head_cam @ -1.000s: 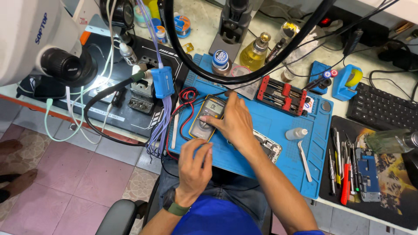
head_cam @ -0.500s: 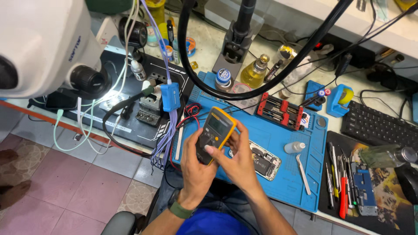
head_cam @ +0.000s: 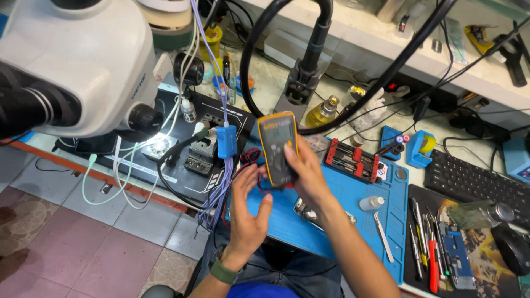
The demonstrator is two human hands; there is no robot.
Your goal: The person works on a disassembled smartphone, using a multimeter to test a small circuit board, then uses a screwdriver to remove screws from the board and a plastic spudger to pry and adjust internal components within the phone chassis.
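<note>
Head view shows me my right hand [head_cam: 302,171] wrapped around a yellow multimeter [head_cam: 277,144], held upright above the blue mat [head_cam: 353,204] on the counter. My left hand [head_cam: 248,212] is open, fingers [head_cam: 247,177] spread, just below the meter, beside the red leads [head_cam: 249,156].

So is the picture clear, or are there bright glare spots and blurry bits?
Head view: mostly sharp and evenly lit; the multimeter in the right hand reads crisp. The lit ring under the microscope glares white. The black hose bows, perhaps from lens curvature. The left hand looks slightly soft.
</note>
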